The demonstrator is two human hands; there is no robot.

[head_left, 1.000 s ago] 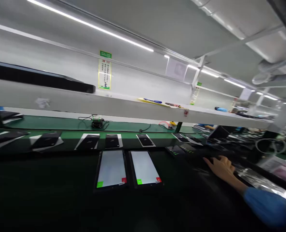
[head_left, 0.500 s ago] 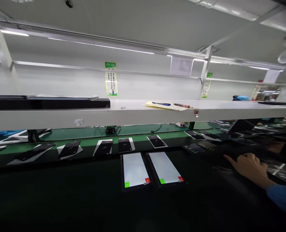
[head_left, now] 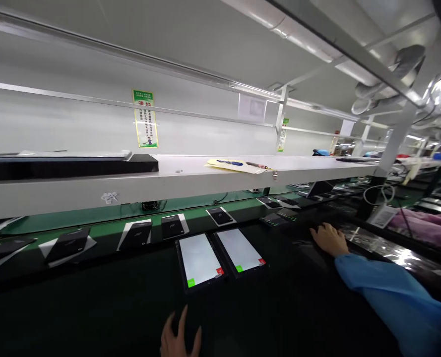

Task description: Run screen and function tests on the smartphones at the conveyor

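My right hand, in a blue sleeve, rests with curled fingers on a dark surface at the right. Whether it grips anything there is hidden in the shadow. My left hand enters at the bottom edge with its fingers apart, holding nothing, just below a lit phone screen. A second lit phone screen lies next to that one. Each shows a pale display with small green and red marks in its lower corners. Several black phones lie on white sheets beyond them.
A green conveyor belt runs behind the dark bench, below a long white shelf. The shelf holds a long black box, yellow paper, a blue-handled tool and a pen. Shiny foil and a pink bag lie to the right.
The view has tilted and levelled. My left hand has entered at the bottom, and my right hand has moved left, showing more blue sleeve.
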